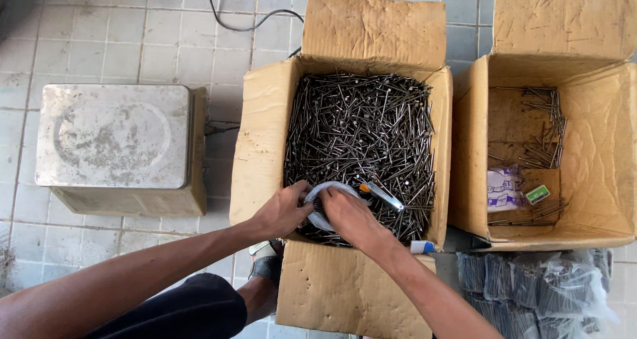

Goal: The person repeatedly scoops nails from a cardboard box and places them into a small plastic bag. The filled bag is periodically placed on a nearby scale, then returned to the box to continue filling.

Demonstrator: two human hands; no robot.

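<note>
both hands met over the big cardboard box of nails (361,133) at the picture's centre. the left hand (284,211) pinched the rim of a clear plastic bag (326,194), fingers closed on it; the right hand (350,217) gripped the same bag from the 3 o'clock side. the bag lay on the nails at the box's 6 o'clock edge. a metal scale (116,136) sat at 9 o'clock, a second, nearly empty box (597,133) at 3 o'clock, bagged nails (537,286) at 4 o'clock.
</note>
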